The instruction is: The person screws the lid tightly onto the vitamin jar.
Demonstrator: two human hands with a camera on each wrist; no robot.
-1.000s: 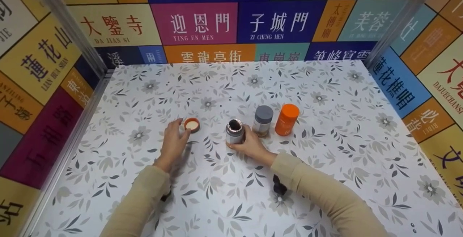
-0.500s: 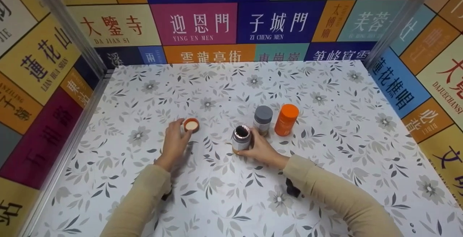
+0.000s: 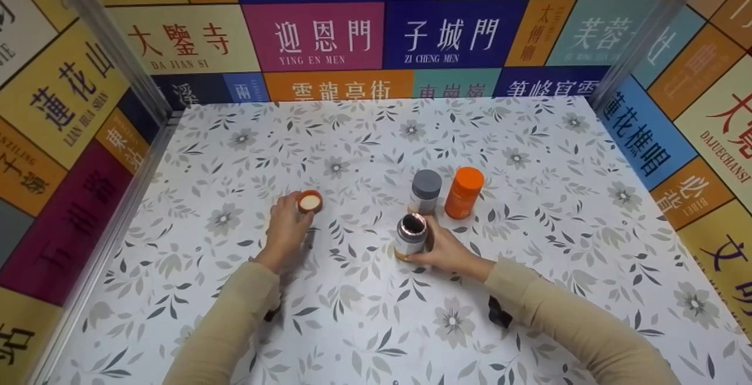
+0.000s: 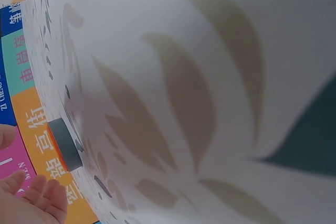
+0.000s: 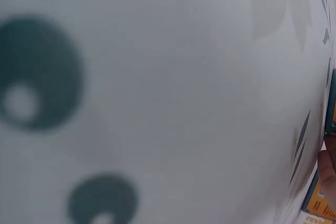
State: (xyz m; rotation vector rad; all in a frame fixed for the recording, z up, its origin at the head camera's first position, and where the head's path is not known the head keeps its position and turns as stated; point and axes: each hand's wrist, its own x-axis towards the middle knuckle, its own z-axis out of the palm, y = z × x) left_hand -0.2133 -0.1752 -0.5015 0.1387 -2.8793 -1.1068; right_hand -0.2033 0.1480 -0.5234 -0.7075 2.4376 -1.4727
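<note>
My right hand (image 3: 455, 254) grips a lidless bottle (image 3: 410, 248), its dark mouth facing up. The bottle has a grey neck, a pale label and a yellowish base; whether the base touches the table is unclear. Only a bit of the right hand (image 5: 328, 174) shows at the right wrist view's edge. Near the left hand (image 3: 286, 229) lies a cap (image 3: 310, 201), inside up, with an orange rim and a cream inside. In the left wrist view the cap (image 4: 66, 145) has a dark grey side. Loosely bent fingers of the left hand (image 4: 37, 198) stay apart from it.
Just behind the held bottle stands a grey-capped bottle (image 3: 426, 191), partly hidden by it. To its right is an orange bottle (image 3: 465, 193). A floral cloth (image 3: 346, 314) covers the table, and printed walls (image 3: 317, 35) enclose its back and sides.
My right hand has carried the lidless bottle to the right and closer to me, in front of the grey-capped bottle. The left hand and the cap have hardly moved.
</note>
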